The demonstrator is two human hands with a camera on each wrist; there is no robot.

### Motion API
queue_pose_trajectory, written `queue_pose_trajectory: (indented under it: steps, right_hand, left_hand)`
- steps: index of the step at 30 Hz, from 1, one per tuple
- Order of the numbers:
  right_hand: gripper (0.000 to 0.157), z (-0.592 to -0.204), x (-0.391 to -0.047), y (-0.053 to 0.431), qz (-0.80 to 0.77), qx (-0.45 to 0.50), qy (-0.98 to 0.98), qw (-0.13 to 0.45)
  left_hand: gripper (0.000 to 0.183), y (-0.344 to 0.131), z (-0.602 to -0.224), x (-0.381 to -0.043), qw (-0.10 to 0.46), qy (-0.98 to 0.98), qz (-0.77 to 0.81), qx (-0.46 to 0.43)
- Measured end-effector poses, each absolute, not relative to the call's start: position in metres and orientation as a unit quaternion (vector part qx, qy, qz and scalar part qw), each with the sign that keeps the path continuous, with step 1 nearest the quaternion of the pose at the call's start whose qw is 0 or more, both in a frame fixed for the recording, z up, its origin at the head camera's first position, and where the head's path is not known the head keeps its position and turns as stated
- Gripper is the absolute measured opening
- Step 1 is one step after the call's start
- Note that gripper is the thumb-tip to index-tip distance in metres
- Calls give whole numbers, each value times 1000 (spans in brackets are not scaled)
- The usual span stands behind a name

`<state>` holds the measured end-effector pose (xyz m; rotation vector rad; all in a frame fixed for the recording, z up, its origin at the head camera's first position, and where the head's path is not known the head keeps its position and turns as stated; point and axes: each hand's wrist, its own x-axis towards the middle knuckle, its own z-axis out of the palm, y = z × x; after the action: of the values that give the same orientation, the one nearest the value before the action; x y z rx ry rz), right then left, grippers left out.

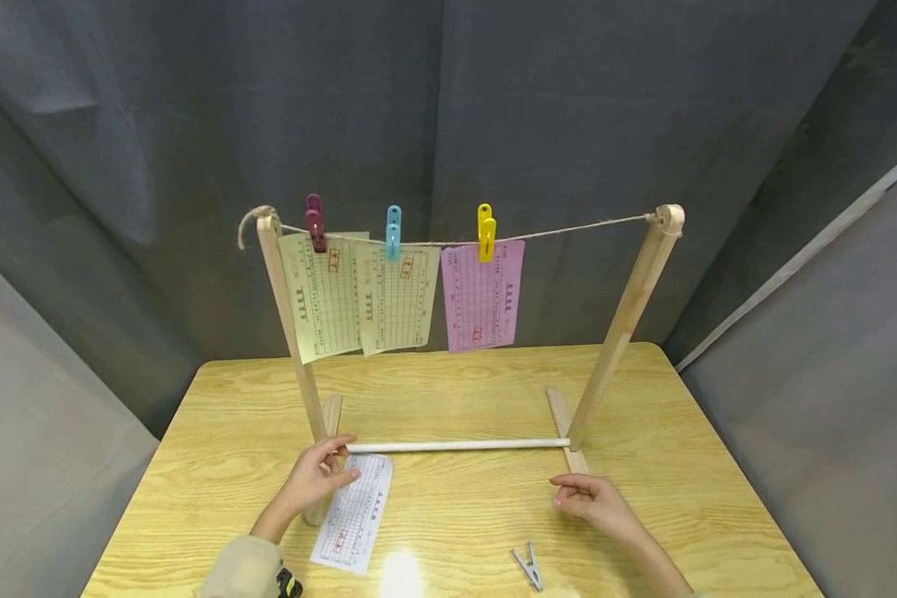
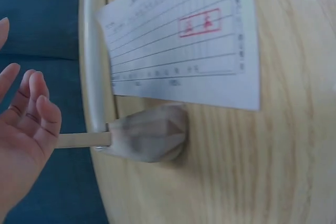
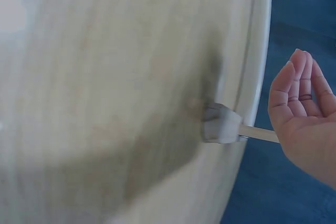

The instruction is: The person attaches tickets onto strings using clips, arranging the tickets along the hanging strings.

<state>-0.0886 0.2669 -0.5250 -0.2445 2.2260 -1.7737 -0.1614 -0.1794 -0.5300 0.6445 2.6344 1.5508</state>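
My left hand (image 1: 310, 480), thumb and fingers spread apart, hovers by the left end of the white rod (image 1: 456, 445) and the top of a white printed slip (image 1: 359, 515). That slip lies on the table with a red stamp on it. Nothing shows in my right hand (image 1: 598, 505), whose fingers bend loosely near the right post's foot. A grey clothespin (image 1: 528, 567) lies to its lower left. On the twine (image 1: 568, 229) hang two yellow-green slips (image 1: 399, 307) under maroon (image 1: 315, 223) and blue (image 1: 394, 232) clothespins, and a pink slip (image 1: 486, 299) under a yellow clothespin (image 1: 487, 232).
A left wooden post (image 1: 287, 324) and a right wooden post (image 1: 628, 316) hold the twine above the wood-grain table (image 1: 673, 465). Both stand on flat wooden feet, joined low down by the rod. Dark grey curtains (image 1: 568, 100) hang behind.
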Motion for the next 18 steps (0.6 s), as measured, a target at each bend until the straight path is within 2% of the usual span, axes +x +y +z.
queue_pose_trajectory:
  steps: [7,18]
  right_hand:
    - [50,-549,-80,265,-628,-45,753,193]
    - [53,-574,-70,260,-646,-85,731,201]
  left_hand:
    - [56,-182,-548,-167,69,858,482,164]
    - [63,-183,-561,-170,116,870,456,147]
